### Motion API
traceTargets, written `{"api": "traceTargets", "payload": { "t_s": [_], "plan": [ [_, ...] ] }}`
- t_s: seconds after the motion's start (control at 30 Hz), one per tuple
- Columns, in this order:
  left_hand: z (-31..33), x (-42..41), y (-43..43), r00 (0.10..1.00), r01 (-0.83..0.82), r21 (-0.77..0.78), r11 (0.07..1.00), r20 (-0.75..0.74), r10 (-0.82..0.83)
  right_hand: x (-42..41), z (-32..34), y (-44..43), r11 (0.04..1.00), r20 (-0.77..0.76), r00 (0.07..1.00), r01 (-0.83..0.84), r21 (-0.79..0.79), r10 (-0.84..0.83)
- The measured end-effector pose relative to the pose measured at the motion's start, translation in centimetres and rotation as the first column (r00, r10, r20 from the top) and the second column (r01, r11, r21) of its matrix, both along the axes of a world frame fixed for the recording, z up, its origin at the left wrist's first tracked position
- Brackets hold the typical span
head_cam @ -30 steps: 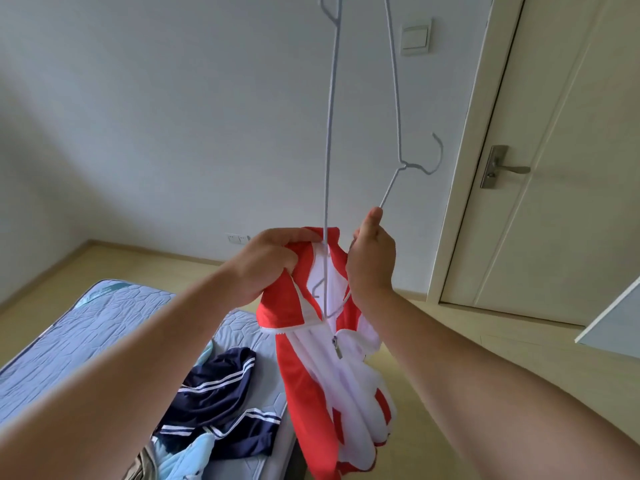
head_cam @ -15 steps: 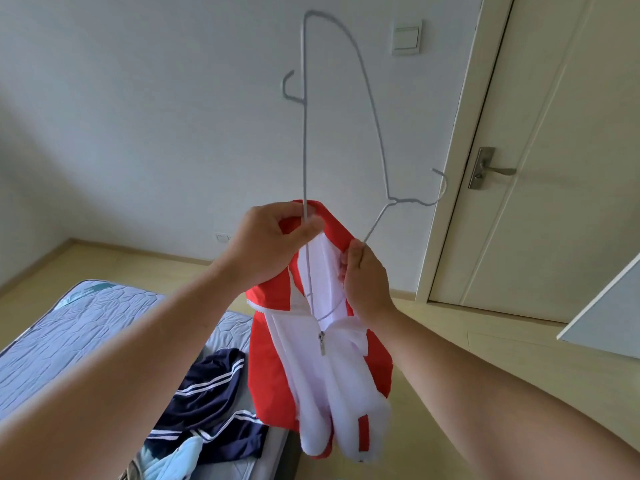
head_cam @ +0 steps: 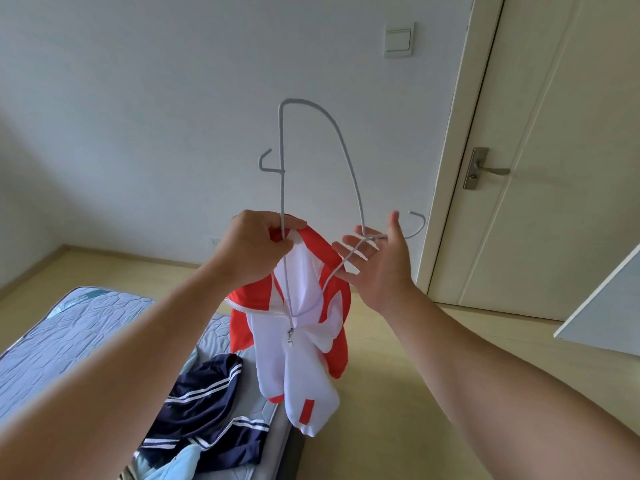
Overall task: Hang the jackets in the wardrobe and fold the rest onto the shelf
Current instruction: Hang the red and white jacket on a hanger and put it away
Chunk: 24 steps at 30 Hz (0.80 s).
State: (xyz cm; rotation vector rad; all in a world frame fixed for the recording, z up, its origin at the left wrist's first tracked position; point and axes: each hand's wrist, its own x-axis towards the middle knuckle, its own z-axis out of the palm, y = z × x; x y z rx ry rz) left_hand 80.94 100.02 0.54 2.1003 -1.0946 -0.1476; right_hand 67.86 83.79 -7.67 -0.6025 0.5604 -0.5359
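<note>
From the head camera, the person stands at the corner of a bed (head_cam: 69, 334) with both arms raised. The left hand (head_cam: 256, 244) is curled tight, pinching the red collar of a red-and-white jacket (head_cam: 301, 368) together with the straight bar of a grey wire hanger (head_cam: 282, 188). The right hand (head_cam: 377, 268) is open with its fingers spread and thumb up. The hanger's twisted neck lies across those fingers, and the hook pokes out past the hand toward the door (head_cam: 554, 237).

The hanger stands on end. Its lower tip is tucked inside the jacket's neck opening and its upper end rises well above both hands. The jacket hangs in the air from the left hand, over the edge of the bed and the floor (head_cam: 398, 393), with its zip pull showing just below the collar.

On the bed below lie a navy garment (head_cam: 204, 393) with white stripes and a pale blue garment (head_cam: 173, 465), touching each other. A switch (head_cam: 399, 39) sits on the wall (head_cam: 156, 116) left of the door frame. A white panel (head_cam: 606, 306) juts in at the right edge.
</note>
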Motion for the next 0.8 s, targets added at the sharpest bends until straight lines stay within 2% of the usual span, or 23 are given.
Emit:
{"api": "traceTargets", "payload": {
  "t_s": [0.17, 0.23, 0.37, 0.57, 0.7, 0.8],
  "plan": [
    [2.3, 0.7, 1.2, 0.988, 0.139, 0.218, 0.966, 0.032, -0.149, 0.8, -0.4, 0.8, 0.993, -0.031, 0.998, -0.065, -0.101, 0.062],
    [3.0, 1.2, 2.0, 0.980, 0.187, 0.243, 0.952, 0.018, -0.197, 1.2, -0.5, 1.1, 0.985, -0.026, 0.995, -0.103, -0.142, 0.100],
    [3.7, 2.3, 4.0, 0.959, 0.203, 0.069, 0.977, -0.214, -0.184, 1.3, -1.1, 0.5, 0.959, -0.092, 0.992, -0.107, -0.263, 0.086],
    [3.7, 3.6, 6.2, 0.961, 0.119, 0.068, 0.991, -0.258, -0.098, 0.6, -2.0, -0.7, 0.798, -0.340, 0.939, -0.165, -0.580, -0.053],
    [2.8, 4.7, 6.7, 0.997, 0.008, 0.261, 0.965, -0.079, 0.013, 0.9, -1.8, -0.6, 0.719, -0.381, 0.917, -0.184, -0.670, -0.120],
    [2.5, 5.5, 7.4, 0.999, -0.047, 0.357, 0.933, 0.023, 0.042, 1.1, -1.5, -0.3, 0.664, -0.351, 0.916, -0.141, -0.735, -0.194]
  ]
}}
